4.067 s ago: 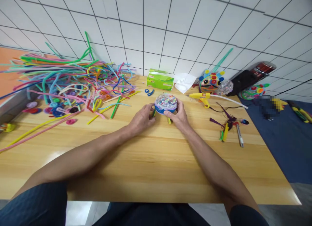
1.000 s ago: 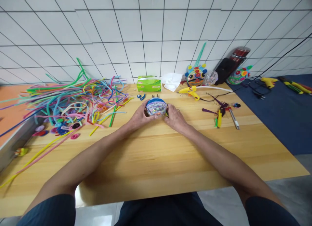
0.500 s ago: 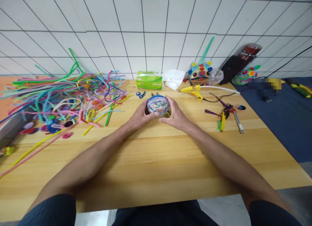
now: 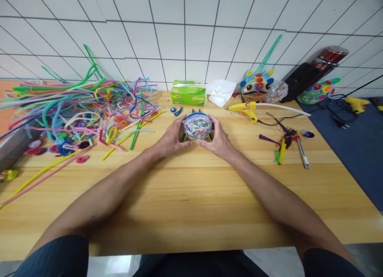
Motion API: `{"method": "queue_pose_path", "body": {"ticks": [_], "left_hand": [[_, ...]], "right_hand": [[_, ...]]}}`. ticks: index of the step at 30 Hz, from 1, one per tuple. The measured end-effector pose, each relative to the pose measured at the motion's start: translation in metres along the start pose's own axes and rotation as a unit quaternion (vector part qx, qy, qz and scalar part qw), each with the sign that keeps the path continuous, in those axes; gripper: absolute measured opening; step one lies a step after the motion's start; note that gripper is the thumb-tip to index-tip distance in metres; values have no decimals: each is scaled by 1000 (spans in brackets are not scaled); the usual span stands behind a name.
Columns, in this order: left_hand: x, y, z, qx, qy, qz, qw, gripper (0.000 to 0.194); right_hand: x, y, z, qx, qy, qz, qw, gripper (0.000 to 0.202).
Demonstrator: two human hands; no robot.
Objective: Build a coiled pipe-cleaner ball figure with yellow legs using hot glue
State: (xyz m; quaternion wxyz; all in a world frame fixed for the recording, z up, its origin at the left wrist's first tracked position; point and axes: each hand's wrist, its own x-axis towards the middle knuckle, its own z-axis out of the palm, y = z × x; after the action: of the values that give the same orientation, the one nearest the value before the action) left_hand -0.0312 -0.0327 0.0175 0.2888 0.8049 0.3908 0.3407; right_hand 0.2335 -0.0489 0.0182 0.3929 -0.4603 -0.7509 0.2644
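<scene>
Between my two hands is a clear round ball [image 4: 197,127] filled with colourful bits, a blue strip along its upper edge. My left hand [image 4: 173,138] curves around its left side, the thumb low near the front. On the opposite side my right hand [image 4: 220,140] grips it, thumb also at the lower front. A pair of pliers [image 4: 196,110] lies behind and beneath the ball; mostly its tips show. Just beyond my left hand are a small blue button-like piece [image 4: 172,109] and a curved blue strip [image 4: 178,111].
Tangled pipe cleaners [image 4: 74,105] cover the left side. At the back stand a green tissue pack [image 4: 188,93] and a white tissue [image 4: 220,91]. Rightward lie a yellow glue gun [image 4: 247,109], a utility knife [image 4: 303,152], a decorated ball [image 4: 255,86] and a red-black flask [image 4: 324,65].
The view has shifted slightly, so most things sit higher in it. My left fingers and thumb have moved a little on the ball, which both hands still hold.
</scene>
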Motion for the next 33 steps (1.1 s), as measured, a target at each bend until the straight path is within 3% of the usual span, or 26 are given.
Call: {"method": "queue_pose_path", "body": {"ticks": [3, 5, 13, 18, 21, 26, 33], "left_hand": [[0, -3, 5, -41, 22, 13, 999, 127], [2, -3, 8, -41, 22, 29, 998, 129], [11, 3, 9, -71, 35, 35, 996, 107], [13, 8, 11, -66, 32, 13, 997, 106], [15, 10, 12, -77, 27, 12, 997, 105], [15, 13, 12, -97, 28, 3, 995, 108], [15, 13, 13, -121, 21, 5, 992, 112]], "right_hand": [[-2, 9, -2, -9, -2, 14, 1000, 138], [-6, 16, -3, -25, -6, 13, 1000, 143], [-12, 27, -1, -87, -3, 37, 996, 95], [-10, 29, -4, -113, 12, 25, 993, 82], [-11, 29, -5, -116, 14, 26, 993, 82], [-15, 19, -4, -77, 37, 15, 996, 101], [-16, 10, -5, -55, 27, 24, 998, 98]]}}
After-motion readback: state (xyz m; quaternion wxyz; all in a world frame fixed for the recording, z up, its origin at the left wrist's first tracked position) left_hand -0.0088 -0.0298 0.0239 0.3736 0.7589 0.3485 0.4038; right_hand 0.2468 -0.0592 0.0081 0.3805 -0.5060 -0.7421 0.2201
